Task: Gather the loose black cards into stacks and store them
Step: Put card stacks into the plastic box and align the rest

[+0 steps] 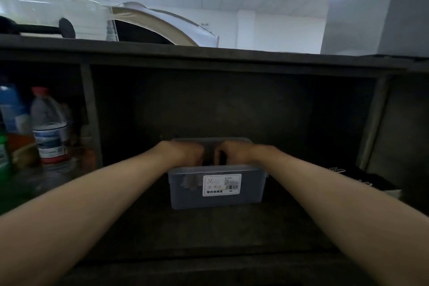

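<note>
1. The step in hand is, as I judge it, settling the black cards into the storage box (216,201). The box sits mid-floor in the centre compartment of the shelf (209,237), nearer its back wall than its front edge.
2. The left hand (185,152) and right hand (234,152) lie close together over the box's open top, fingers curled down inside. Whether they clamp cards or grip the rim, I cannot tell.
3. The cards themselves are not plainly visible; only a dark gap shows between the hands, so they are probably inside the box beneath the fingers.
4. To do this well, square the stack against one inner wall, lower it flat and release only once it rests on the bottom, so no card tips or fans.
5. Keep the box from sliding back; its smooth plastic may skate on the shelf floor.
6. The box is rectangular, frosted and translucent, with rounded corners and a white printed label (222,184) on its front wall.
7. The shelf looks dark, matte and flat-panelled.
8. Plastic bottles (50,127) stand in the left compartment; a black fabric item (362,177) lies towards the right edge.
</note>
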The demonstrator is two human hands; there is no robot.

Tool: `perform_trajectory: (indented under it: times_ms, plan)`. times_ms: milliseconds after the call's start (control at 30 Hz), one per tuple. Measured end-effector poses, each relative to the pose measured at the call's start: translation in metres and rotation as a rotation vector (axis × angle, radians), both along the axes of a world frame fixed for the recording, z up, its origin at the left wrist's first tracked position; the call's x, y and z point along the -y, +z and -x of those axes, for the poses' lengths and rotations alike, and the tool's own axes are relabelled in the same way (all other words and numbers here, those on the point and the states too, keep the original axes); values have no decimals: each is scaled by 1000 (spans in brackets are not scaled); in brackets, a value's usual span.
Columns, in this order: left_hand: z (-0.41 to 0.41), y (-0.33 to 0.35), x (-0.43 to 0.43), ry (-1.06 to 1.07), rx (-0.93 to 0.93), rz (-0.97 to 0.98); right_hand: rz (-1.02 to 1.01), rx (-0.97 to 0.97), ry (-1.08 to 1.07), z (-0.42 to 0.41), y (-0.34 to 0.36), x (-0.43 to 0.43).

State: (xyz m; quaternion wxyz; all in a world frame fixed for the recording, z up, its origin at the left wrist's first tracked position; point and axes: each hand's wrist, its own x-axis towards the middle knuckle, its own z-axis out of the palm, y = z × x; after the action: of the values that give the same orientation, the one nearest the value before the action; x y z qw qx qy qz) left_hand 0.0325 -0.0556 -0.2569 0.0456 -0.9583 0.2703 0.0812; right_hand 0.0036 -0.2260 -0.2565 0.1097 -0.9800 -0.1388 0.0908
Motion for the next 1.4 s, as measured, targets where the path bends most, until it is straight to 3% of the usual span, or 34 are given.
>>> perform_trajectory:
  times_ms: [267, 433, 600, 733, 833, 933, 1000, 1100, 1267, 1400]
  plan:
    - [-3, -2, 6, 28, 54, -109, 300, 82, -234, -11, -1, -1]
    - [-6, -4, 6, -2, 98, -106, 350, 23, -185, -12, -1, 1]
    - [-8, -2, 2, -81, 144, 45, 212, 44, -144, -13, -3, 4]
    - [-9, -2, 2, -80, 100, 79, 217, 16, -121, -3, 5, 1]
    - [-5, 6, 3, -75, 63, 159, 117, 161, -124, 9, 25, 10]
    - [4, 21, 18, -138, 117, 354, -125, 317, -135, 29, 60, 49]
    - [20, 33, 39, -210, 181, 526, -231, 282, -200, 48, 76, 91]
    - [55, 44, 82, -326, 151, 656, -78, 187, -315, 86, 84, 155]
    - [104, 34, 148, -425, -33, 552, 88, -29, -420, 152, 69, 206]
    - [125, 12, 187, -431, -28, 387, 185, -94, -437, 168, 48, 226]
